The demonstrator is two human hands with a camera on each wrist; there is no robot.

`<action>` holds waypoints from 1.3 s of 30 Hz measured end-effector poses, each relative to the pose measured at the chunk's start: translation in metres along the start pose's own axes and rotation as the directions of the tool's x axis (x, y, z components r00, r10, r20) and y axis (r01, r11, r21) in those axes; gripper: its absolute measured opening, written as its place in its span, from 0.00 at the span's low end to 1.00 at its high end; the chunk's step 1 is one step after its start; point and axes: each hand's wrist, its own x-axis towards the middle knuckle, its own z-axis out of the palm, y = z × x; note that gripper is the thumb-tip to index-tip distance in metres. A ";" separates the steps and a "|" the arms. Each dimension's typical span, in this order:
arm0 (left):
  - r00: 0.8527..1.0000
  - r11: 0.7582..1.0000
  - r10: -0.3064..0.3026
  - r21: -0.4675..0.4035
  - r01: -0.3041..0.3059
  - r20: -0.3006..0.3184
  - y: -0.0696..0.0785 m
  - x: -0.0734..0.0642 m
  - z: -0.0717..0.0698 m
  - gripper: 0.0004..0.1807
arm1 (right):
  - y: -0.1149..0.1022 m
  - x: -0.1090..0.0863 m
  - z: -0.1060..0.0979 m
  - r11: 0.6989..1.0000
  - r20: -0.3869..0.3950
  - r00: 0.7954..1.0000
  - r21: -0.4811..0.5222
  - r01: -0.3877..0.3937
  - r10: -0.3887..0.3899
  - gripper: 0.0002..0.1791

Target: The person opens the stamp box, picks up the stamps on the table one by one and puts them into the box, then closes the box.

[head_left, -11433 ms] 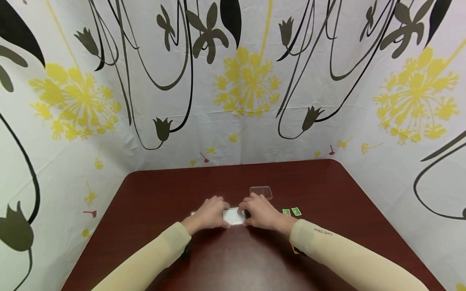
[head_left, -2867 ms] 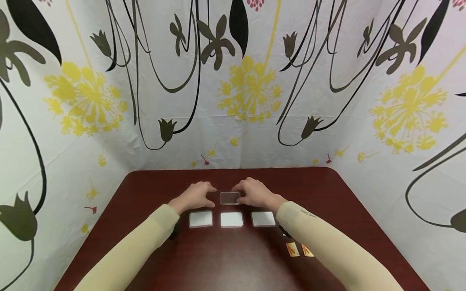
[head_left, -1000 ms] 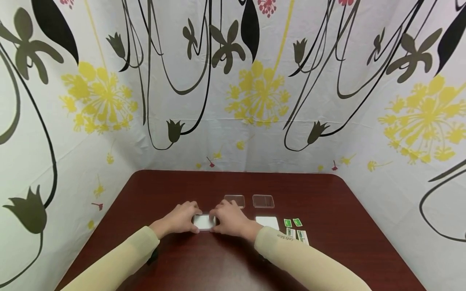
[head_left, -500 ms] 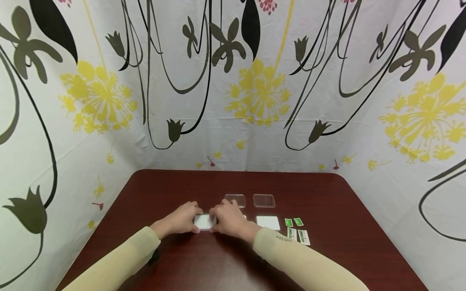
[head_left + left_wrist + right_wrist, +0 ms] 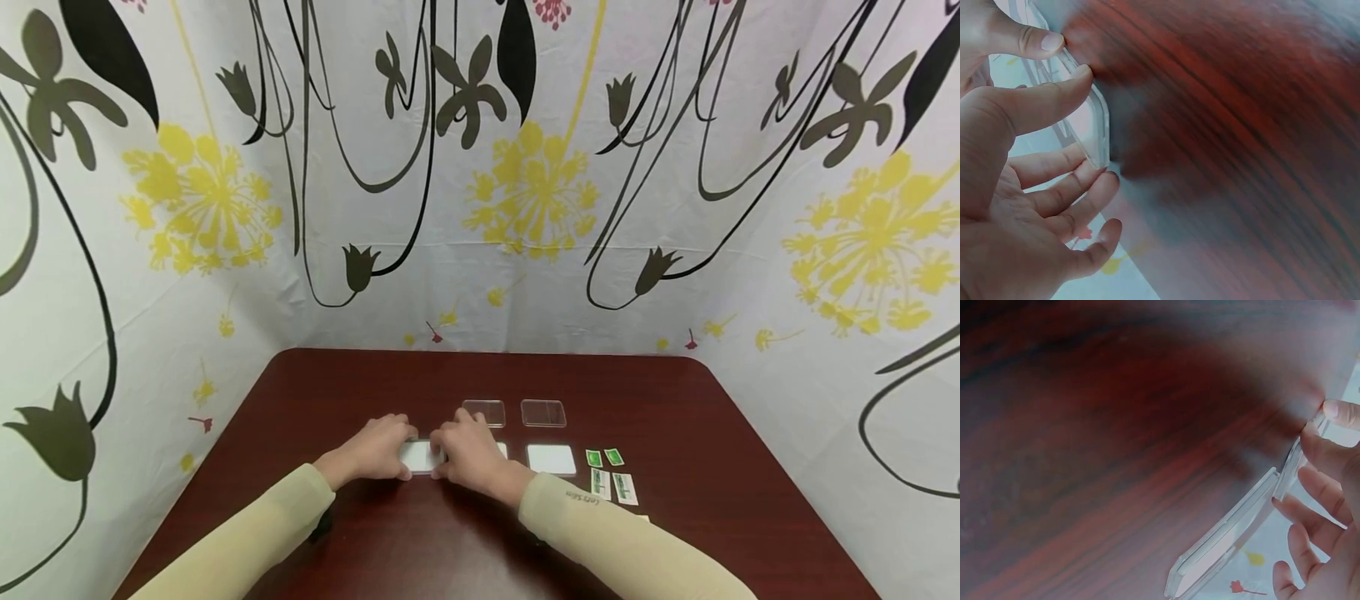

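Note:
At the left end of a row, a flat clear plastic case (image 5: 420,457) with a white inside lies between both hands. My left hand (image 5: 372,450) pinches its left end, thumb (image 5: 1054,103) on the near edge and fingers at the far edge. The right hand (image 5: 474,452) grips the right end the same way, its thumb (image 5: 1329,453) along the near edge. Close beside the right fingers, a second case (image 5: 1219,540) stands in the row, mostly hidden by that hand in the head view. A third white case (image 5: 551,460) lies farther right.
Two clear lids (image 5: 483,413) (image 5: 543,413) lie behind the row. Right of it are two small green cards (image 5: 594,458) and two larger white-and-green ones (image 5: 624,489). A pale scrap (image 5: 642,518) shows past the right sleeve. A patterned cloth (image 5: 450,283) hangs behind the dark red table (image 5: 360,375).
About three seconds ago both hands were farther back, around a clear lid; they have since come nearer and left to the left-hand case. Over the last second they have hardly moved.

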 end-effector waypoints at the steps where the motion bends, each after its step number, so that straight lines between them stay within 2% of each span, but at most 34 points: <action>1: 1.000 1.000 -0.002 0.006 0.002 0.004 0.001 0.000 0.000 0.23 | 0.000 0.000 0.000 1.000 -0.004 1.000 -0.004 0.001 -0.001 0.17; 6: 1.000 1.000 -0.017 0.010 0.016 0.010 0.003 0.002 -0.001 0.23 | 0.000 0.000 0.002 1.000 -0.004 1.000 -0.002 -0.004 0.004 0.17; 13: 0.999 0.994 -0.016 0.109 0.020 -0.040 0.007 0.000 0.002 0.23 | 0.002 0.000 0.001 0.999 0.018 1.000 0.028 -0.018 0.018 0.17; 17: 0.999 0.992 -0.011 0.128 0.016 -0.046 0.008 0.000 0.001 0.23 | 0.001 0.000 0.001 1.000 0.013 1.000 0.024 -0.019 0.019 0.16; 25: 1.000 0.996 -0.024 0.084 0.024 -0.002 0.005 0.003 0.000 0.23 | -0.002 -0.003 0.004 1.000 -0.025 1.000 0.008 -0.016 0.017 0.15; 29: 1.000 0.997 -0.021 0.076 0.022 -0.002 0.005 0.003 -0.001 0.22 | -0.002 -0.003 0.005 1.000 -0.028 1.000 0.001 -0.013 0.013 0.15; 39: 1.000 1.000 -0.015 0.013 0.015 0.014 0.003 0.003 -0.002 0.21 | 0.002 0.000 0.004 0.999 0.029 0.999 0.043 -0.018 0.017 0.14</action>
